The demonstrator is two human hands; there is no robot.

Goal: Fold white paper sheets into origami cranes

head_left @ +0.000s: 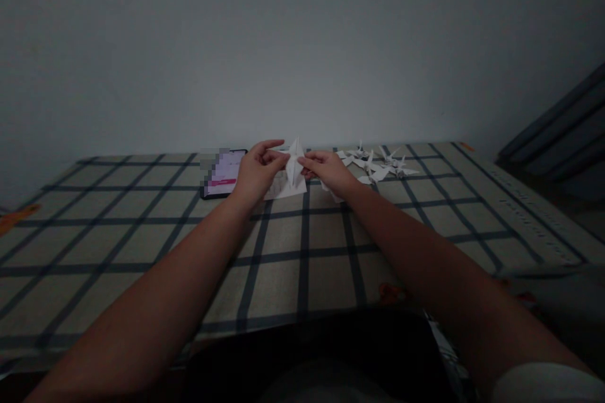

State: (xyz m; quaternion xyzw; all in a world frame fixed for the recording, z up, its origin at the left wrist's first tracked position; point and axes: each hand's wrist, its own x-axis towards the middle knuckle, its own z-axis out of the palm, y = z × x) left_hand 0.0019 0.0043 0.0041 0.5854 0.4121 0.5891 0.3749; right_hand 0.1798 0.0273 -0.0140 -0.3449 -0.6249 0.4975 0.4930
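Note:
Between my two hands a white folded paper (pixel 293 167), narrow and diamond-shaped with pointed ends, is held upright just above the table. My left hand (pixel 259 167) pinches its left side between thumb and fingers, the index finger stretched out above. On the opposite edge, my right hand (pixel 329 170) is closed with thumb and fingertips gripping the paper. Beneath and behind the hands lies a flat white sheet (pixel 289 190), partly hidden. Another bit of white paper shows under my right hand.
Several white paper cranes (pixel 378 167) lie in a cluster right of my right hand. To the left rests a phone (pixel 227 171) with a lit screen. A checked cloth (pixel 326 264) covers the table, whose far edge meets a plain wall (pixel 302 44).

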